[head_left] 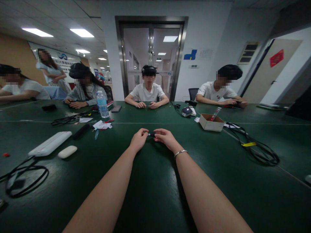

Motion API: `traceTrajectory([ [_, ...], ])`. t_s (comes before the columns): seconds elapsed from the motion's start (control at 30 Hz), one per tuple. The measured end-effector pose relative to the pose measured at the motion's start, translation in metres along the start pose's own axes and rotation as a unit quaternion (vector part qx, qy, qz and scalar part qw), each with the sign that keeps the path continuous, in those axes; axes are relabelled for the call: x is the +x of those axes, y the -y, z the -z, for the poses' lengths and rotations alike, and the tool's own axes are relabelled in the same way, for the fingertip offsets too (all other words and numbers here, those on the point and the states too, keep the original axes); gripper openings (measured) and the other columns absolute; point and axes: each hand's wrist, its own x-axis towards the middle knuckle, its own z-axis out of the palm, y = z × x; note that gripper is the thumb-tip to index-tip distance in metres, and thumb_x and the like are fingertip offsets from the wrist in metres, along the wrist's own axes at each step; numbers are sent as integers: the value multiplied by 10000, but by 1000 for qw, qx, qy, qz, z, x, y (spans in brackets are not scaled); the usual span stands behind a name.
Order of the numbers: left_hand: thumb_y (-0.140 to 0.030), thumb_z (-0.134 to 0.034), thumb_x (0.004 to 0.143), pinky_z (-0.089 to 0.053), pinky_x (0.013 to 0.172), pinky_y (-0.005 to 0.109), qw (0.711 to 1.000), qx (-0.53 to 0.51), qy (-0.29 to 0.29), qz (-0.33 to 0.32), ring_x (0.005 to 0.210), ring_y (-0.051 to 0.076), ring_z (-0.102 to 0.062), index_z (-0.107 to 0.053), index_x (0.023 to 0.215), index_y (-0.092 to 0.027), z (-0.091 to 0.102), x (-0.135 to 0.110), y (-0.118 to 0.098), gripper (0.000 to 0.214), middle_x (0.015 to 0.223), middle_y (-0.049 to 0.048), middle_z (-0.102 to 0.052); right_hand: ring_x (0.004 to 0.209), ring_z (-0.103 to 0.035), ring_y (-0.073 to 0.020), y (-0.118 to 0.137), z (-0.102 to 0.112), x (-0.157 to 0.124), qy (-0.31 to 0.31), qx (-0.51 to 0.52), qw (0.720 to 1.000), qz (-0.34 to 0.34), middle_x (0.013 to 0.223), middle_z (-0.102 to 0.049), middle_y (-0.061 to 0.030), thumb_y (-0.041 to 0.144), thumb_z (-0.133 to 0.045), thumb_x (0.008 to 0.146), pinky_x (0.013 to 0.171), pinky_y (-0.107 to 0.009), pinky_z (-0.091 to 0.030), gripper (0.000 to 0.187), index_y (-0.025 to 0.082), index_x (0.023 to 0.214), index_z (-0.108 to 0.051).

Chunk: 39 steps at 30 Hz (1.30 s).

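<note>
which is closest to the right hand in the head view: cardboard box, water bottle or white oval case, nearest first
From the right hand:
1. Cardboard box, to its right, slightly beyond.
2. Water bottle, left and farther back.
3. White oval case, far left, near the table's front.

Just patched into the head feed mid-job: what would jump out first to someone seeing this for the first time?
Dead centre, the left hand and right hand meet over the dark green table, pinching a small dark object between their fingertips. A silver bracelet rings the right wrist. Beyond, several people sit along the far edge, with a water bottle far left and an open cardboard box to the right.
</note>
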Motion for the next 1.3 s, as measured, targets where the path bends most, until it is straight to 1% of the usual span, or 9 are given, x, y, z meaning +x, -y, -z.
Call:
traceTrajectory([
  [0.2,-397,-408,871,-405,605,255,1000,11,10,24,649,148,-576,-602,1009,-213,2,-3,-5,302,704,8,-633,577,-640,-86,-1,1,1,2,-2,1000,4,784,-660,-30,-11,-633,744,552,-155,-568,208,120,905,-646],
  [0.33,-321,-456,848,-430,658,260,1000,-13,7,23,726,153,-606,-600,1007,-208,2,-2,-5,243,776,23,-649,591,-642,-92,-1,1,0,4,0,1000,4,783,-660,-33,-11,-641,740,556,-160,-571,210,125,899,-651],
  [0.53,-277,-499,814,-451,752,274,999,-29,0,14,785,154,-607,-612,1004,-206,1,2,-1,232,855,34,-657,603,-645,-93,-1,1,1,3,3,1000,3,800,-661,-35,-12,-631,747,563,-162,-572,214,125,910,-648],
  [0.77,-258,-509,782,-429,686,256,1000,-3,-7,13,737,146,-576,-623,990,-212,1,1,-2,241,844,18,-648,575,-636,-83,0,0,-1,3,-6,1000,3,775,-657,-32,-24,-604,757,563,-154,-561,215,114,918,-640],
  [0.87,-341,-452,833,-428,650,251,1000,-23,-9,16,696,139,-574,-621,971,-202,1,0,-4,258,823,22,-650,592,-642,-91,0,0,-1,1,-3,1000,4,794,-661,-37,-13,-635,743,574,-165,-567,214,120,910,-645],
  [0.97,-464,-331,886,-409,561,250,999,-35,11,28,567,131,-543,-606,982,-191,1,0,-4,399,684,12,-624,592,-643,-91,0,0,0,0,1,1000,1,809,-662,-41,-7,-650,735,565,-164,-569,209,122,900,-649],
  [1.03,-475,-357,882,-399,538,244,999,-27,25,22,535,126,-532,-596,996,-191,1,0,-3,388,637,0,-608,587,-643,-91,0,0,0,-1,1,1000,0,809,-663,-42,-11,-638,742,554,-161,-568,205,121,898,-648],
  [1.13,-402,-441,862,-422,569,237,999,-31,27,11,596,126,-566,-591,1002,-190,0,0,-1,294,674,6,-618,586,-643,-91,0,0,0,0,1,1000,0,802,-665,-39,-18,-621,748,550,-158,-569,209,124,900,-648],
  [1.3,-354,-473,850,-454,626,245,999,-47,23,6,717,140,-602,-597,995,-195,0,1,0,248,793,34,-641,606,-647,-96,0,1,0,1,1,1000,3,798,-664,-35,-13,-623,746,559,-162,-575,206,129,892,-650],
])
